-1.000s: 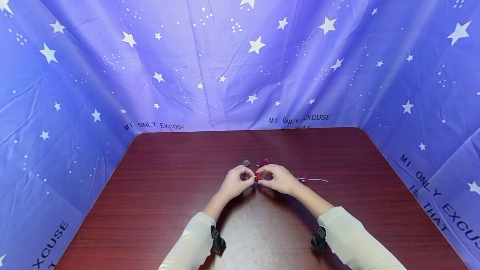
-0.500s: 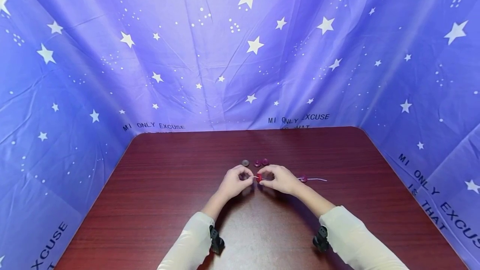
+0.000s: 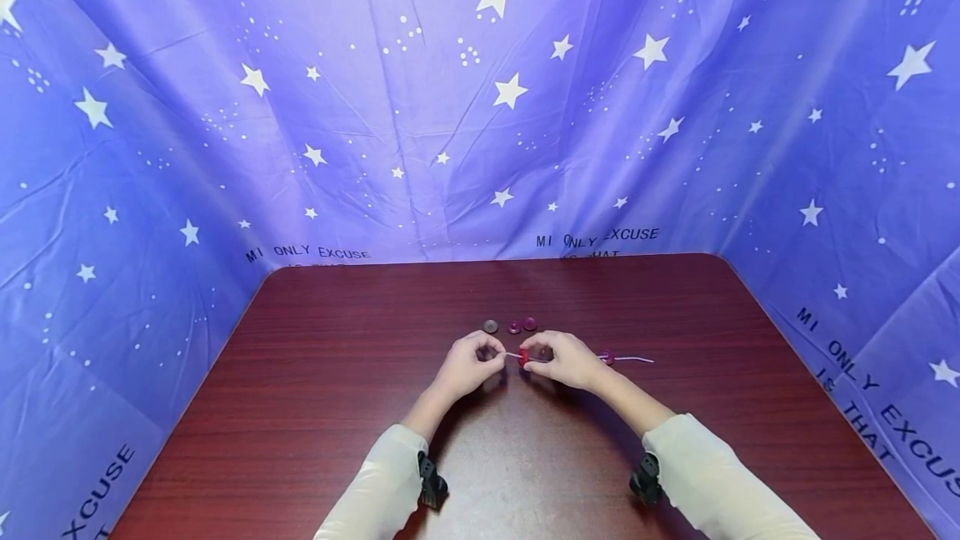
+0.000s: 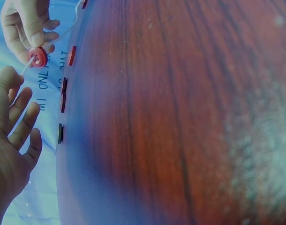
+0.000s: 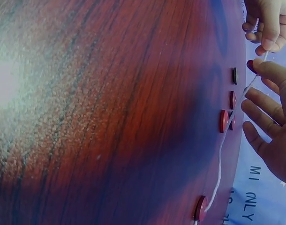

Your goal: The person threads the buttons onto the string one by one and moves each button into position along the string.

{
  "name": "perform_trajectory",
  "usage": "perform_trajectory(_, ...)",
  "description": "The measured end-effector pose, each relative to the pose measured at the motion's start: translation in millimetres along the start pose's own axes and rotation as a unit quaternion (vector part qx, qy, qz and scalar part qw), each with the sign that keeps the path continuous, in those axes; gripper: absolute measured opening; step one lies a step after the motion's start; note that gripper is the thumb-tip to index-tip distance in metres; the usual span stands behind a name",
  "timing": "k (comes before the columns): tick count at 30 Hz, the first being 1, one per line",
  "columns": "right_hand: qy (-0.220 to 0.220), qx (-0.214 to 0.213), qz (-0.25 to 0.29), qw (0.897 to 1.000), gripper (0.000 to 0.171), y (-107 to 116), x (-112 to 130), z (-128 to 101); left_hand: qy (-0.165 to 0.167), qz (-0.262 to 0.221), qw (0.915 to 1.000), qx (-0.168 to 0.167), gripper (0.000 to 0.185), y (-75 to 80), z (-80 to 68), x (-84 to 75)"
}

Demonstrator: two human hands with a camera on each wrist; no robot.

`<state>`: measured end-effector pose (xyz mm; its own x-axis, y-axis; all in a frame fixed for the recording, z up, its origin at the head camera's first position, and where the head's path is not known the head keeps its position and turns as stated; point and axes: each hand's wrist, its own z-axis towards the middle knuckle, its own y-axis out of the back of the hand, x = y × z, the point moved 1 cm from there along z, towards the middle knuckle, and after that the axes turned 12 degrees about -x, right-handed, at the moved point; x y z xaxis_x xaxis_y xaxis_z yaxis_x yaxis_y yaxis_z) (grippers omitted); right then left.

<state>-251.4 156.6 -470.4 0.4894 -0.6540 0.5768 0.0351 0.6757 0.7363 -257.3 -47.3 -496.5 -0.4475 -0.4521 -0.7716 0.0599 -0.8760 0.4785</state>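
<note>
A red button (image 4: pixel 37 57) with small holes is pinched between the thumb and fingers of my right hand (image 3: pixel 566 359). A white string (image 5: pixel 220 161) runs through it. My left hand (image 3: pixel 468 363), just to the left, pinches the string's near end between thumb and forefinger, the other fingers spread loosely. The string trails from the red button past my right hand to another button (image 5: pixel 201 208), threaded on it and resting on the table. In the head view its far tail lies to the right of that button.
Beyond my hands lie a grey-brown button (image 3: pixel 491 327) and two purplish buttons (image 3: pixel 514 327) on the dark red wooden table (image 3: pixel 337 315). Another red button (image 5: pixel 224 121) lies near them. A starry blue-purple cloth (image 3: pixel 420 107) hangs around the table's back and sides.
The red button in my right hand has slid a little rightward along the string, away from my left hand. More string shows between the two hands.
</note>
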Motion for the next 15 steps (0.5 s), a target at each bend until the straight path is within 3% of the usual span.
perform_trajectory(15,-0.003,0.008,0.004,1.000,0.024,2.5,-6.9,-3.8,-0.002,0.004,1.0000,0.000,0.004,0.3,0.0,2.7)
